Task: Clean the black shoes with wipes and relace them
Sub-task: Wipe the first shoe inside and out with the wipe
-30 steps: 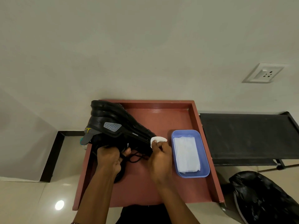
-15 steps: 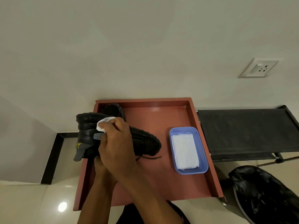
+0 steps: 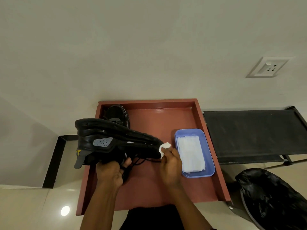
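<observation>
My left hand [image 3: 111, 170] grips a black shoe [image 3: 114, 141] from below, holding it on its side above the red tray [image 3: 211, 146], sole facing away, toe to the right. Loose black laces [image 3: 141, 161] hang under the shoe. My right hand [image 3: 171, 165] pinches a crumpled white wipe [image 3: 164, 147] against the shoe's toe. The second black shoe [image 3: 118, 114] lies in the tray's far left corner, partly hidden behind the held one.
A lilac tub [image 3: 195, 131] with folded white wipes [image 3: 191, 153] sits at the tray's right side. A black rack [image 3: 252, 133] stands to the right, a black bin bag [image 3: 274, 196] below it. A wall socket [image 3: 268, 67] is at the upper right.
My right hand has swept the wipe from the shoe's heel end at the left back to its toe at the right. The shoe has tipped slightly in my left hand.
</observation>
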